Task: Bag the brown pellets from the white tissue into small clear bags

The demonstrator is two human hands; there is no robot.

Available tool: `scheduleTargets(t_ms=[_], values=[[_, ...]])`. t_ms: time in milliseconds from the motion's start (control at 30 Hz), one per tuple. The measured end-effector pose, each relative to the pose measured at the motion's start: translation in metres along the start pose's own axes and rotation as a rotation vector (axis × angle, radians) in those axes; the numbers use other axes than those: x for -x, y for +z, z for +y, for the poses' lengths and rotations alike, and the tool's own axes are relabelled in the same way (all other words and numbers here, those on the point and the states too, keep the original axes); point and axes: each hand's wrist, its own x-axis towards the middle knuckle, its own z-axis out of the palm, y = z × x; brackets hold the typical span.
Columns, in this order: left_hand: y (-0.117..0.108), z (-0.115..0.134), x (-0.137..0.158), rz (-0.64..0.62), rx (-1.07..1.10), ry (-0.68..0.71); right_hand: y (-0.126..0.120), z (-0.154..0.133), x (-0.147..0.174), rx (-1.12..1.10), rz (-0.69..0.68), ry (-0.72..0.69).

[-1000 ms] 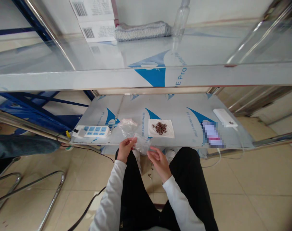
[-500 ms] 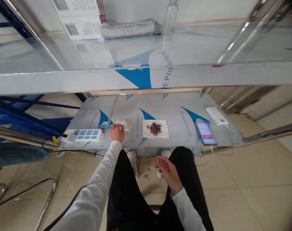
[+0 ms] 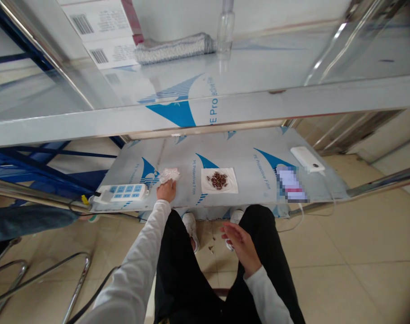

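My left hand point(image 3: 166, 191) is at the front edge of the lower shelf. Its fingers are curled on a small pile of thin, clear-looking plastic bags point(image 3: 170, 174) with pinkish tints. To the right of the pile, a white square sheet point(image 3: 231, 185) carries a heap of small brown, shiny pieces point(image 3: 218, 180), too small to name surely. My right hand point(image 3: 240, 243) hangs above my right thigh, below the shelf edge. Its fingers are loosely bent and apart, with nothing seen in them.
On the shelf's left end lies a white power strip point(image 3: 129, 192). A blurred phone point(image 3: 292, 184) and a white power bank point(image 3: 306, 158) with cables lie at the right. The upper shelf point(image 3: 259, 103) holds boxes, a grey cloth and a clear bottle. Small pieces lie on the floor.
My left fingers have shifted toward the near edge of the plastic bags, and the pile looks more bunched up. The right hand keeps almost the same pose. The view has tilted slightly.
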Motion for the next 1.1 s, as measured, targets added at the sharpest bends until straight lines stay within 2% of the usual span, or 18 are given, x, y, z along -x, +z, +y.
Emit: scheduleTargets(t_ms=[233, 500, 567, 667, 767, 833, 867, 900, 967, 1033, 1100], values=[[-0.004, -0.003, 0.008, -0.017, 0.075, -0.098, -0.004, 0.008, -0.001, 0.013, -0.016, 0.0], [-0.014, -0.007, 0.009, 0.012, 0.227, -0.155, -0.002, 0.002, 0.001, -0.002, -0.003, 0.007], [-0.019, -0.007, 0.009, 0.043, 0.277, -0.164, -0.003, 0.004, 0.001, -0.003, -0.005, -0.001], [-0.028, -0.002, 0.018, 0.182, 0.378, -0.189, -0.003, 0.01, -0.001, 0.025, -0.006, -0.035], [-0.035, 0.015, 0.045, 0.324, 0.528, -0.184, 0.011, 0.006, -0.007, 0.053, 0.006, -0.108], [-0.033, 0.034, 0.074, 0.343, 0.702, -0.142, 0.03, -0.006, -0.014, 0.018, -0.014, -0.138], [-0.03, 0.045, 0.09, 0.343, 1.008, -0.142, 0.041, -0.015, -0.018, -0.014, -0.045, -0.141], [-0.027, 0.056, 0.105, 0.285, 1.276, -0.142, 0.052, -0.024, -0.023, -0.045, -0.099, -0.133], [-0.019, 0.074, 0.131, 0.163, 1.576, -0.213, 0.07, -0.039, -0.032, -0.082, -0.2, -0.137], [-0.014, 0.086, 0.15, 0.086, 1.648, -0.317, 0.079, -0.047, -0.038, -0.076, -0.15, -0.205], [-0.011, 0.092, 0.161, 0.122, 1.541, -0.396, 0.077, -0.047, -0.039, 0.015, 0.005, -0.33]])
